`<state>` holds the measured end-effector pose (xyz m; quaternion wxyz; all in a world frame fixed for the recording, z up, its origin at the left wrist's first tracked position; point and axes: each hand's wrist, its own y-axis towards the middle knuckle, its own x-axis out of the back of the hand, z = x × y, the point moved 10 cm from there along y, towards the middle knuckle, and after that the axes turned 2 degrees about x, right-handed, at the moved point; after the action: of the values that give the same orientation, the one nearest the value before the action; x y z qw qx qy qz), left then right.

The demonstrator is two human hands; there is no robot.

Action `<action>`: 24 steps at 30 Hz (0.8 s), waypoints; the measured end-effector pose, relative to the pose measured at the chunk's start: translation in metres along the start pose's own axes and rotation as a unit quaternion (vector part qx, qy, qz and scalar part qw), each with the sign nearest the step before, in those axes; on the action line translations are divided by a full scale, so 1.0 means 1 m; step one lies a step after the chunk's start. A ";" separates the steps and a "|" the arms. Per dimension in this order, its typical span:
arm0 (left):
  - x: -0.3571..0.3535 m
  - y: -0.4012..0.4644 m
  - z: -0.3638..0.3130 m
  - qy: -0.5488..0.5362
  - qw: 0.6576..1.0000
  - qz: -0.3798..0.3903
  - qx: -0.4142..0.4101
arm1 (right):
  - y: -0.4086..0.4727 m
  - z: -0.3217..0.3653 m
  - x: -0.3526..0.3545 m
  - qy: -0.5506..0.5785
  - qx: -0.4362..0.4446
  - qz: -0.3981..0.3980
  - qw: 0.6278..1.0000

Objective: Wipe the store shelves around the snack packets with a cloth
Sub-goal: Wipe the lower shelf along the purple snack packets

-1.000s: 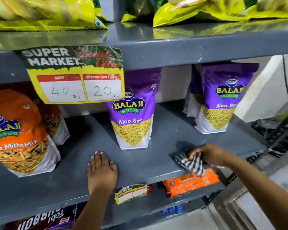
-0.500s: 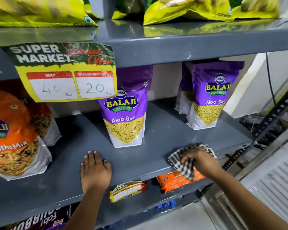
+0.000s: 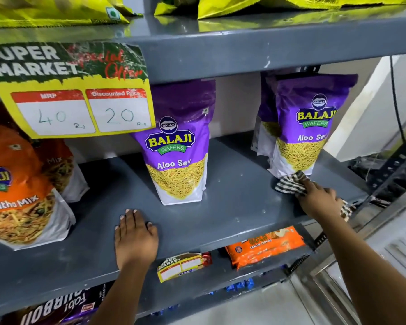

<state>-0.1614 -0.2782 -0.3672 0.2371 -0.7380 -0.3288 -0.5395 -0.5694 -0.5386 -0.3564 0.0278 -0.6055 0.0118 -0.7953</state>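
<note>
We've got the right hand clamped on the cloth mid-right, pushed against the purple packet — left hand flat, fingers spread, lower centre, likely bracing on the shelf.

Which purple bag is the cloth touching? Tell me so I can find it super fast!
Look at the grey middle shelf, under the yellow price sign. Two purple Aloo Sev bags face you there; go to the right-hand one, near the shelf's right end. Unlike the middle bag, it has the checked cloth pressed against its bottom edge by the right hand.
</note>
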 end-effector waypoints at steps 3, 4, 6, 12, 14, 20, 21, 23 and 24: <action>0.001 0.000 -0.001 -0.003 1.000 -0.001 0.000 | -0.046 0.040 -0.005 0.007 0.068 -0.043 0.997; 0.001 0.000 -0.001 -0.004 1.000 0.001 -0.001 | -0.067 0.058 -0.011 0.015 0.091 -0.040 0.995; 0.000 -0.001 -0.002 -0.006 1.000 0.003 -0.004 | -0.105 0.098 -0.030 0.035 0.145 -0.016 0.989; 0.001 -0.001 0.000 -0.013 1.000 0.014 -0.024 | -0.119 0.114 -0.041 0.052 0.250 0.023 0.966; 0.001 -0.005 0.004 -0.007 0.999 0.019 -0.035 | -0.078 0.063 -0.023 0.071 0.166 0.012 0.984; 0.010 -0.029 0.042 0.037 0.998 0.007 -0.051 | -0.083 0.071 -0.031 0.048 0.129 -0.017 0.990; 0.011 -0.033 0.047 0.041 0.998 0.007 -0.053 | -0.105 0.101 -0.044 0.050 0.171 -0.013 0.984; 0.013 -0.037 0.053 0.037 0.998 0.012 -0.052 | -0.156 0.168 -0.069 0.046 0.277 0.008 0.960; 0.013 -0.038 0.055 0.035 0.998 0.017 -0.053 | -0.182 0.198 -0.079 0.045 0.329 0.031 0.943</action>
<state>-0.1520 -0.2109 -0.3718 0.2180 -0.7359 -0.2785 -0.5773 -0.3629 -0.3496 -0.3701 0.2495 -0.5259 -0.2308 -0.7797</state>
